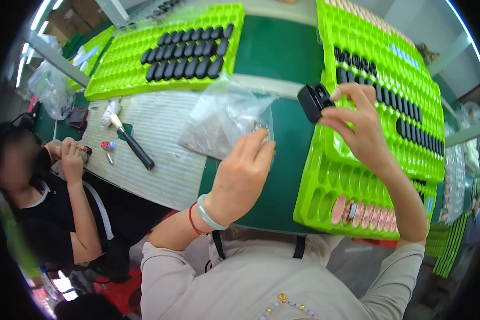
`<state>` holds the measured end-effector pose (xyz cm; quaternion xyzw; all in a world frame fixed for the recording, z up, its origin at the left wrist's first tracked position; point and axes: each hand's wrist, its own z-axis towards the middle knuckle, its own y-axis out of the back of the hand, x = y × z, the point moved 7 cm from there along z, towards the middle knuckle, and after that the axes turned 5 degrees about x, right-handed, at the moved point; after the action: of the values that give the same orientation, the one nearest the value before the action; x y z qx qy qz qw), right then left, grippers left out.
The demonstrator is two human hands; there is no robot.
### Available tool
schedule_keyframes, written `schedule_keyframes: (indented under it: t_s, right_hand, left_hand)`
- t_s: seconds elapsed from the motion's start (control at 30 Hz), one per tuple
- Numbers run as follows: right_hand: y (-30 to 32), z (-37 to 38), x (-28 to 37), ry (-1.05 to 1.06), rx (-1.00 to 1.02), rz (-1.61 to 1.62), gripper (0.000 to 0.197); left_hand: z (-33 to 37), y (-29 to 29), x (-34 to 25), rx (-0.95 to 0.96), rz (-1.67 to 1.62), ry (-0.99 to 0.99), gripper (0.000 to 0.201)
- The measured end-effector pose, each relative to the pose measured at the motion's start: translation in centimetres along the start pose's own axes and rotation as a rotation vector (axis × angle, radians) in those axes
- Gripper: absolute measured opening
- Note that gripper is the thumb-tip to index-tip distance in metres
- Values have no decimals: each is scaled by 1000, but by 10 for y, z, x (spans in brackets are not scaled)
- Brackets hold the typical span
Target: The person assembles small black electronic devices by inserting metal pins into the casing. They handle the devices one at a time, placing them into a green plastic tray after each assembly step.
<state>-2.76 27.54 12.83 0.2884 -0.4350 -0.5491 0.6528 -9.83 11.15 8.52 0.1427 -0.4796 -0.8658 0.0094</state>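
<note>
My right hand (360,125) holds a small black plastic part (312,102) above the bright green tray (325,186) on the right. My left hand (242,173) reaches into a clear plastic bag (221,117) lying on the green table; its fingertips pinch something small that I cannot make out. The right tray carries rows of black parts (410,114) near its far side and pink parts (365,212) along its near edge.
A second green tray (117,74) with rows of black parts (189,50) lies at the back left. A black-handled tool (136,146) rests on a white ribbed mat (165,154). Another person (48,197) sits at the left with hands together. More stacked trays (448,245) stand at the right edge.
</note>
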Motion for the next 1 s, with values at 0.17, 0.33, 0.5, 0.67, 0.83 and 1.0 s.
schedule_keyframes:
  t_s: [0.17,0.33,0.5,0.67,0.83,1.0]
  right_hand:
    - [-83,102,-94,56,-110,-48,15]
    - [-118,149,-170,-129,-148,-161,16]
    - [-145,166,-202,-257,-146,-234,15]
    - [-162,166,-209,-336,-107,-225,15]
    - [-163,161,-210,-298,-127,-210,16]
    - [-160,156,-217,-317,-116,-184,16]
  left_hand:
    - [-20,-49,43,291,25,248,8]
    - [-17,-56,49,194,-98,227,6]
    - [-21,-51,54,157,-165,239,6]
    - [-26,-51,54,130,-180,277,8]
    - [-24,-49,52,144,-137,262,4]
    - [-19,-50,54,164,-203,229,5]
